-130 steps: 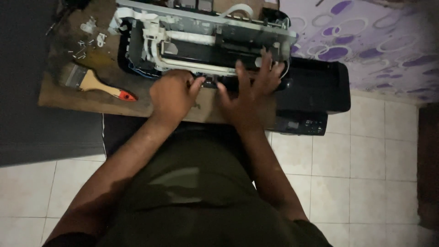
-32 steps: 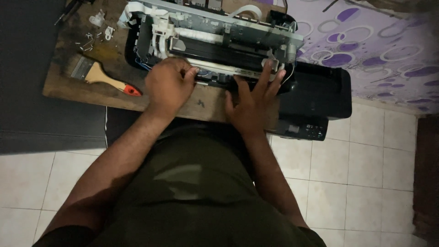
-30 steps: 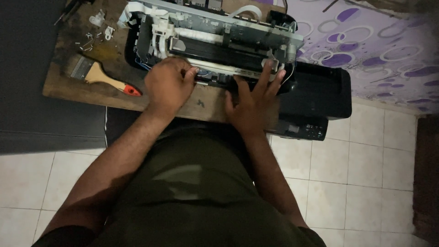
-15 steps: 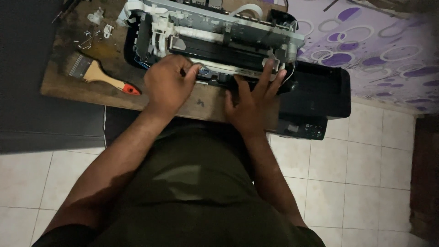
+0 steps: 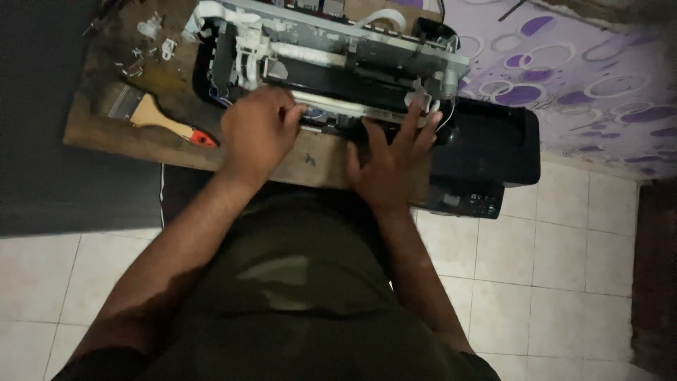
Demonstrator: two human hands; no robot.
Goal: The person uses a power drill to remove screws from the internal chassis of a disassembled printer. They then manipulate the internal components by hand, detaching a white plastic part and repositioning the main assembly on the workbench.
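An opened printer mechanism (image 5: pixel 338 56), grey and white with black parts, lies on a wooden board (image 5: pixel 141 134). My left hand (image 5: pixel 257 130) rests curled at the mechanism's front edge, fingertips touching a white strip near its middle. My right hand (image 5: pixel 388 159) lies flat with fingers spread against the front right part of the mechanism. Whether either hand actually grips a part is hidden by the fingers.
A paintbrush (image 5: pixel 159 116) with a wooden handle and orange tip lies on the board's left side. Small white plastic bits (image 5: pixel 151 35) are scattered at the far left. A black printer cover (image 5: pixel 486 152) sits to the right, beside a purple patterned cloth (image 5: pixel 585 77). White floor tiles (image 5: pixel 550 261) lie below.
The view has shifted slightly. Both hands stay at the front edge of the mechanism, with the left fingers curling a little more onto the white strip.
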